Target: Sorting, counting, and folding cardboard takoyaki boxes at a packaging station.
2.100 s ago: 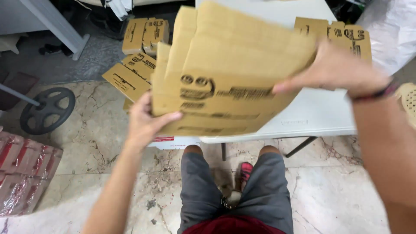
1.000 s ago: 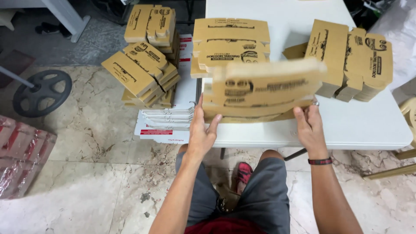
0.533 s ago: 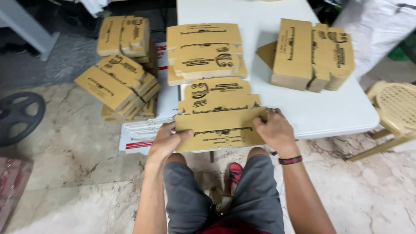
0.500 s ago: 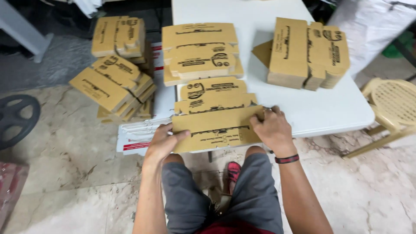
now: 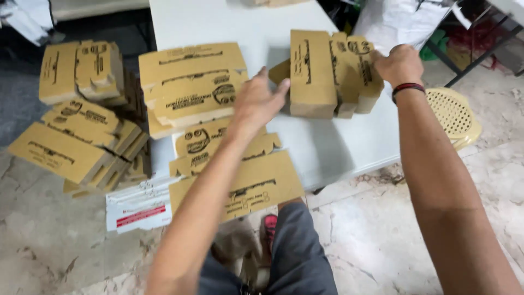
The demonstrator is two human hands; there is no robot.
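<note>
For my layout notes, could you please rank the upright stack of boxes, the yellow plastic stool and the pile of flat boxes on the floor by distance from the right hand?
1. upright stack of boxes: touching right hand.
2. yellow plastic stool: right.
3. pile of flat boxes on the floor: far left.

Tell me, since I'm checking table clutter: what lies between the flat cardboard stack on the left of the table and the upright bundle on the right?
In the head view, only the left hand over bare white table.

bare tabletop (image 5: 327, 147) between cardboard stacks (image 5: 191, 87)
</note>
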